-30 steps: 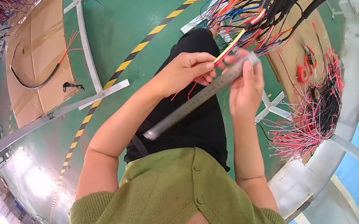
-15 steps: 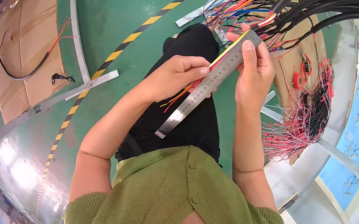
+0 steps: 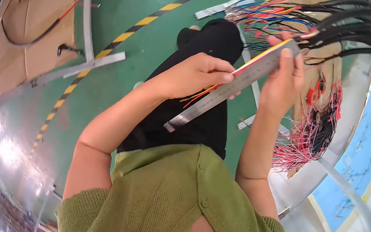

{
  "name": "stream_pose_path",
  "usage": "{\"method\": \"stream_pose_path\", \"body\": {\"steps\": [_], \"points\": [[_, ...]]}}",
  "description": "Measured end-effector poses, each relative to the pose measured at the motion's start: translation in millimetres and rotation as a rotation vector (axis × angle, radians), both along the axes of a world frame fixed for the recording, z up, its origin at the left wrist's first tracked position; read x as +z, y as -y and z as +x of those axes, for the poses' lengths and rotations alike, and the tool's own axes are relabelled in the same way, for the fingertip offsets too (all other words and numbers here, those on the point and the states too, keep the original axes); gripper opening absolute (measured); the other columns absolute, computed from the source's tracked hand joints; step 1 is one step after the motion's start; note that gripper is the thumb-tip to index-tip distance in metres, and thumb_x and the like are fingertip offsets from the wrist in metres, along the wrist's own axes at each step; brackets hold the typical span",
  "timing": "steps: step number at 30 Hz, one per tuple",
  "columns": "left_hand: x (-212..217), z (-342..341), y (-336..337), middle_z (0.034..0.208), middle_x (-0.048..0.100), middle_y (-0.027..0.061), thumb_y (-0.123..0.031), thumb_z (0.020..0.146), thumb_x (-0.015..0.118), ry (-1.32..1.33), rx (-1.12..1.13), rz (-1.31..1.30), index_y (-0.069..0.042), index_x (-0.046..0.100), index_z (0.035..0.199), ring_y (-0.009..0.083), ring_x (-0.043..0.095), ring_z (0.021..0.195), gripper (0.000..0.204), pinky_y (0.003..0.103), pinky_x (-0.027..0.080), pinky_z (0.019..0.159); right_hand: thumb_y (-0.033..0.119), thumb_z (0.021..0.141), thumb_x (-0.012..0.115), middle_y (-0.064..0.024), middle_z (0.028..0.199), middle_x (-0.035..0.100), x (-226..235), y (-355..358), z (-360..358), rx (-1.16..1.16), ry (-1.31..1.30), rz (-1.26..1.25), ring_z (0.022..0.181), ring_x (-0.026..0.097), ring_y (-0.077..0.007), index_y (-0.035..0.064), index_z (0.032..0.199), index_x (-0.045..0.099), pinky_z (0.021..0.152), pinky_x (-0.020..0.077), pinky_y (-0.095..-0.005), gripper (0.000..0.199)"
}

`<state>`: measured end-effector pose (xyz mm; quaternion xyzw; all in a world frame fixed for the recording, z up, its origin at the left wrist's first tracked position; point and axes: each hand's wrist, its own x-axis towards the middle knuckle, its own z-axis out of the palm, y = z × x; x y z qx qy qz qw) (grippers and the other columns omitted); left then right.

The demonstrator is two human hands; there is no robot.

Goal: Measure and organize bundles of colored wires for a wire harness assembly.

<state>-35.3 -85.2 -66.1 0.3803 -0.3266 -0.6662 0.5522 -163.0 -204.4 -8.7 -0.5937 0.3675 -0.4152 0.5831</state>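
Steel ruler (image 3: 249,77) aslant, black trousers (image 3: 207,128) beneath it. Right hand (image 3: 284,80) grips ruler's far end, thumb on face; left hand (image 3: 205,74) pinches yellow and red wires (image 3: 270,52) along ruler's upper edge, seemingly so they lie straight. Black cables (image 3: 359,26) beyond far end.

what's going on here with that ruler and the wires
A person holds a metal ruler at a slant in front of their body. The right hand grips its upper end, while the left hand pinches red and yellow wires along its edge, their loose ends showing below. Black cables spread out beyond the right hand.
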Motion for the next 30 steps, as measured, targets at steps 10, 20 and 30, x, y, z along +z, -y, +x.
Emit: {"method": "stream_pose_path", "body": {"steps": [10,20,30], "points": [[-26,11,-33,0.08,0.064,-0.0004,-0.018,0.09,0.064,0.031,-0.095,0.121,0.002,0.067,0.108,0.0026,0.053,0.07,0.027,0.022,0.046,0.066,0.008,0.096,0.047,-0.023,0.122,0.056,-5,7,1,0.01,-0.016,-0.065,0.11,0.058,-0.025,-0.0123,0.121,0.049,0.091,0.0476,-0.034,0.032],[-31,9,-58,0.092,0.061,0.0084,-0.007,0.09,0.056,0.367,-0.076,-0.089,-0.002,0.063,0.116,0.0166,0.059,0.084,0.028,0.028,0.047,0.077,0.009,0.096,0.046,-0.0259,0.115,0.06,-10,8,-2,-0.014,-0.039,-0.081,0.1,0.06,-0.0217,-0.013,0.122,0.048,0.086,0.0485,-0.032,0.034],[-37,-14,-70,0.093,0.069,0.0056,-0.006,0.088,0.062,0.174,0.058,0.171,0.001,0.066,0.112,0.0096,0.061,0.084,0.026,0.025,0.049,0.08,0.012,0.093,0.055,-0.0202,0.102,0.066,-12,10,-10,-0.06,0.02,-0.068,0.085,0.063,-0.0153,-0.008,0.117,0.056,0.075,0.0507,-0.0267,0.032]]}}
